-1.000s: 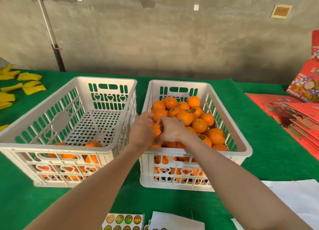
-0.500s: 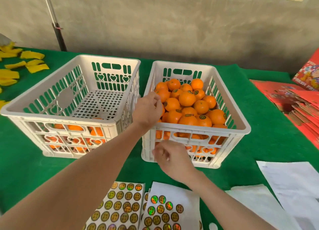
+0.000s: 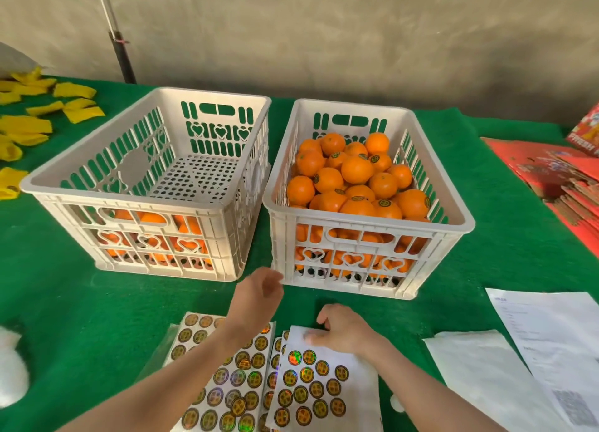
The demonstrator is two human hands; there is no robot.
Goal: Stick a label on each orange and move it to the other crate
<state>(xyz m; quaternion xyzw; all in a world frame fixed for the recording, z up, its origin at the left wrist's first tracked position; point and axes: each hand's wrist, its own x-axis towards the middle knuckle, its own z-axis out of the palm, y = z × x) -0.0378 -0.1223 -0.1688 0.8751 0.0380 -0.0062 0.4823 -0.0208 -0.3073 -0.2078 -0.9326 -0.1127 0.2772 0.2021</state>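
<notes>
Now, both hands were low in front of the crates, over the label sheets. The left hand (image 3: 259, 297) hovered above the green cloth (image 3: 81, 318) just before the gap between the two crates, its fingers loosely curled and a little apart, gripping nothing; motion blur softened the tips. The right hand (image 3: 343, 331) rested on the upper edge of the right label sheet (image 3: 311, 386), fingers bent down onto the paper; blur hid whether they pinched a label. The left label sheet (image 3: 227, 376) lay partly under the left forearm, touching the right one. The right crate (image 3: 366, 222) was heaped with oranges (image 3: 356, 169), several showing dark round labels. The left crate (image 3: 129, 201) held a few oranges (image 3: 152, 219) at its near end, seen through the front wall. White papers (image 3: 551, 334) lay at right, yellow pieces (image 3: 74, 92) at far left.
</notes>
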